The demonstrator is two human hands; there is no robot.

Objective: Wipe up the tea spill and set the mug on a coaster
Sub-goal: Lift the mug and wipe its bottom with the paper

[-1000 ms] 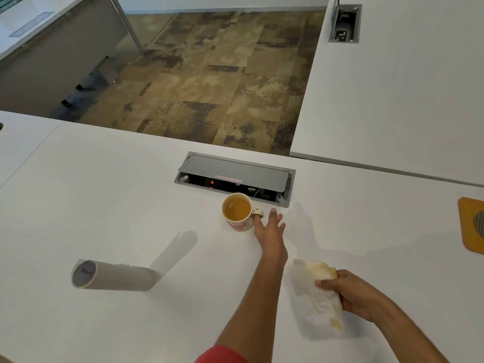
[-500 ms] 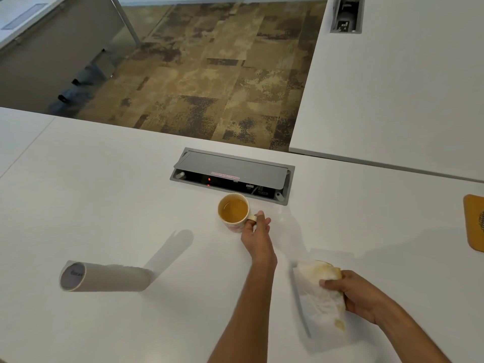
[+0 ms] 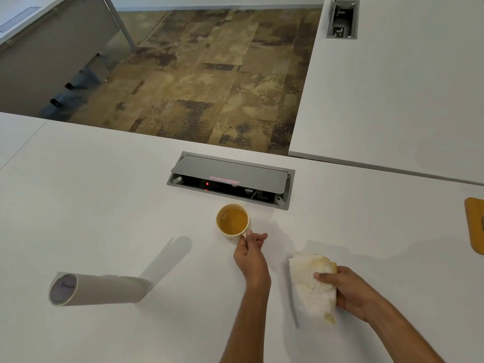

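A cream mug (image 3: 232,222) full of amber tea stands on the white table (image 3: 104,205), just in front of the grey socket box. My left hand (image 3: 250,254) is closed around the mug's handle on its right side. My right hand (image 3: 345,292) grips a crumpled white paper towel (image 3: 311,286) with yellow tea stains, resting on the table to the right of the mug. An orange-brown coaster (image 3: 475,224) lies at the right edge of the frame, partly cut off. No wet spill shows on the table.
A grey socket box (image 3: 230,179) with its lid raised is sunk into the table behind the mug. A paper towel roll (image 3: 97,289) stands at the left. A second white table (image 3: 406,87) is at the back right, with patterned carpet (image 3: 209,74) between.
My left hand went from open fingers beside the mug to closed on its handle. My right hand with the paper towel stayed in place.
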